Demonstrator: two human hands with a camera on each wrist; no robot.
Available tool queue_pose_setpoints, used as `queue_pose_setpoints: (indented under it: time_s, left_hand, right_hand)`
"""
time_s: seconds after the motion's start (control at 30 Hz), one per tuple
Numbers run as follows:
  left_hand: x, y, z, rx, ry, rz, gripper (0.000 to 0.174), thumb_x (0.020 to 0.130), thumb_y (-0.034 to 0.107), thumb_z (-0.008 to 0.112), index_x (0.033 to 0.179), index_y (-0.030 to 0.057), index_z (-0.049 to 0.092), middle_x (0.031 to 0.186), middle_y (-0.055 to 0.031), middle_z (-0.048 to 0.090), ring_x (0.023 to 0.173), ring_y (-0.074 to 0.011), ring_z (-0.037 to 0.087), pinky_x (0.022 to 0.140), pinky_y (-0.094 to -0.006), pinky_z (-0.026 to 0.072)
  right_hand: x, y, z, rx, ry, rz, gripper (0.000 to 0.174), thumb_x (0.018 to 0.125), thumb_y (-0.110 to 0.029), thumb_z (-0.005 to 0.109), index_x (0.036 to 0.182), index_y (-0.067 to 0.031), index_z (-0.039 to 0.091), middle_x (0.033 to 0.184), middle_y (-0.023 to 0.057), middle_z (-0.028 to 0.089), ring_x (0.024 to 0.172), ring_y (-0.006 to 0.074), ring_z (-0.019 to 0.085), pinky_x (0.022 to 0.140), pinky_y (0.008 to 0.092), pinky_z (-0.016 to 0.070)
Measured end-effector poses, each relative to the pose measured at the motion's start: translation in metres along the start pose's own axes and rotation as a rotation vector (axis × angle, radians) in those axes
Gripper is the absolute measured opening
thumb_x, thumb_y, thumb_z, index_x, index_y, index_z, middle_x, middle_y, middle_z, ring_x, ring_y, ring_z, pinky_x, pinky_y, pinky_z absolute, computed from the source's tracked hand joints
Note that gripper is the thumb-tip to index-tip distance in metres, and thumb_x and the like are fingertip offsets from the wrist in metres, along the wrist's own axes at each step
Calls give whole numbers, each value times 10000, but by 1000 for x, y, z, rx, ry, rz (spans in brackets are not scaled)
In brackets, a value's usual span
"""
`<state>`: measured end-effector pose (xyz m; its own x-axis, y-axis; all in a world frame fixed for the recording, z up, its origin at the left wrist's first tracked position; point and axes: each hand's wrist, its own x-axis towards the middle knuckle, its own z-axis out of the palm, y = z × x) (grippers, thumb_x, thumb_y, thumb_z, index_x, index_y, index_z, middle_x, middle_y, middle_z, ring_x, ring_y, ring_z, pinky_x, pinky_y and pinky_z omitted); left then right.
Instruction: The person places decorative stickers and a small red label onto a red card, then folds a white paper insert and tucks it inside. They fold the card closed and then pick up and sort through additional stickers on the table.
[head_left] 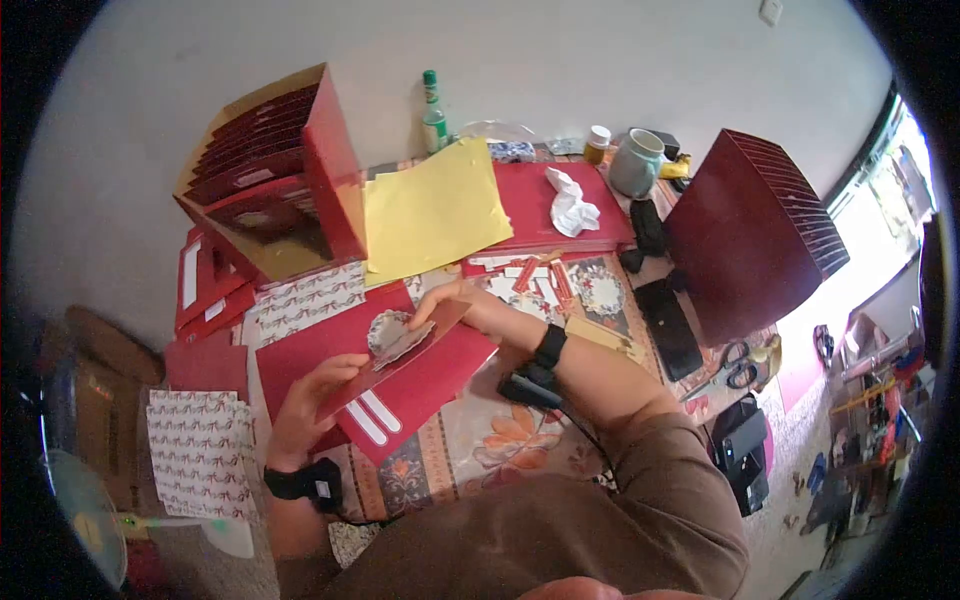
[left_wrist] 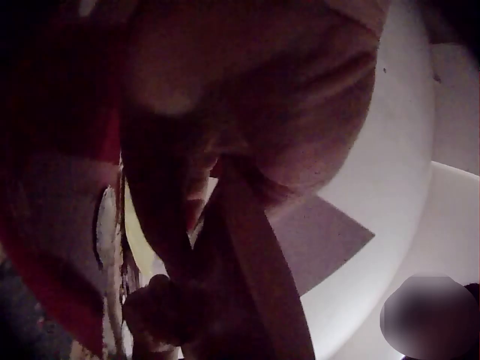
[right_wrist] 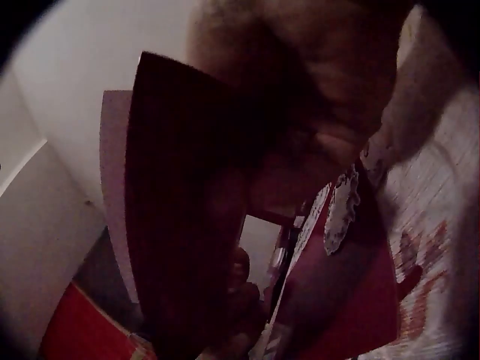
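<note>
In the head view, a red card folder (head_left: 432,388) with two white strips (head_left: 372,418) is held tilted above the table. My left hand (head_left: 303,408) grips its left end; my right hand (head_left: 462,305) holds its upper edge, fingers near a lace-edged white piece (head_left: 392,336). The left wrist view has my left hand (left_wrist: 262,97) dark and close, thumb and fingers around the card edge. Dark red panels (right_wrist: 176,180) stand below my right hand (right_wrist: 319,90) in the right wrist view, with lacy edging (right_wrist: 343,210) beside them; its fingertips are partly hidden.
Red accordion files stand at left (head_left: 340,170) and right (head_left: 745,230). Behind are yellow sheets (head_left: 435,210), crumpled tissue (head_left: 572,203), a green-capped bottle (head_left: 433,118) and a mug (head_left: 637,163). Scissors (head_left: 738,367) and a black case (head_left: 668,325) lie right; patterned paper (head_left: 200,450) lies left.
</note>
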<state>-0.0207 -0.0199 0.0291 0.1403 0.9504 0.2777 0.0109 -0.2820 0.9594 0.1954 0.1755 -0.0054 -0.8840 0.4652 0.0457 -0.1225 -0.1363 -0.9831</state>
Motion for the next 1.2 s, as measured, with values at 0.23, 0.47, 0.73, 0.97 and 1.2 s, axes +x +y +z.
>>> queue_pose_setpoints:
  time_s: [0.23, 0.47, 0.73, 0.97, 1.2]
  left_hand:
    - [-2, -19, -1, -378, -13, -223, 348, 919, 187, 577, 1181, -42, 575, 1253, -163, 562, 1145, -205, 546, 969, -305, 423]
    - [2, -19, 4, 160, -156, -605, 180, 912, 133, 540, 935, -20, 632, 845, -23, 634, 779, -97, 568, 690, -261, 461]
    - [2, -15, 11, 118, -29, -495, 158, 872, 127, 670, 795, 21, 581, 724, 69, 503, 685, -18, 447, 586, -206, 374]
    - [-1, -14, 8, 179, 59, -391, 202, 863, 108, 679, 743, 63, 524, 678, 91, 459, 615, 2, 402, 518, -209, 329]
    - [-5, -31, 15, 162, 73, -385, 197, 863, 103, 673, 748, 49, 522, 668, 78, 483, 607, 1, 414, 513, -211, 337]
  right_hand:
    - [-6, -10, 19, 63, -159, 11, 256, 766, 41, 473, 877, 27, 704, 898, 118, 701, 840, 166, 651, 819, 277, 503]
    - [-12, -19, 36, -31, -281, 61, 299, 777, 72, 445, 913, 34, 708, 920, 98, 695, 878, 144, 634, 837, 257, 478]
    - [-8, -13, 30, -142, -317, -24, 433, 781, 17, 414, 1177, 13, 589, 1205, 108, 601, 1150, 207, 525, 1024, 326, 374]
    - [-11, -20, 33, 89, -94, 134, 399, 981, -338, 488, 1170, -1, 585, 1060, 55, 640, 946, 109, 597, 825, 249, 473]
    - [-8, -3, 32, -237, -159, 58, 203, 961, -192, 564, 1013, -15, 649, 838, -44, 641, 754, 19, 544, 670, 215, 462]
